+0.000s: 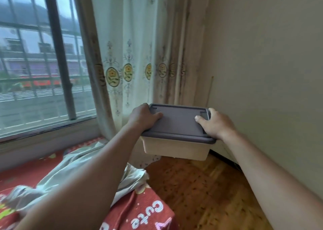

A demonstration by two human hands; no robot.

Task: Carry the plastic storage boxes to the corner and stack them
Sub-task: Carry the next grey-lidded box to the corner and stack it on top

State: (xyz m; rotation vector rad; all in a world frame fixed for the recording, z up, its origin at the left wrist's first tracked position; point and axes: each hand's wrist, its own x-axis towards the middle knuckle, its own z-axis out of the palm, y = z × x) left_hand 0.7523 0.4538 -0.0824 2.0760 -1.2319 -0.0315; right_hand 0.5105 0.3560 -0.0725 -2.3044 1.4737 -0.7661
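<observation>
I hold one plastic storage box [176,148] in the air in front of me, above the wooden floor near the room's corner. It has a beige body and a dark grey-brown lid [178,123]. My left hand [143,118] grips its left edge, thumb lying on the lid. My right hand [215,123] grips the right edge, thumb on the lid too. The box is roughly level. No other storage box is in view.
A bed with a red printed cover [145,210] and a crumpled pale sheet [83,161] lies at lower left. A floral curtain [139,54] hangs in the corner beside a barred window [38,63]. A plain wall [265,63] runs along the right; wooden floor [201,186] lies below.
</observation>
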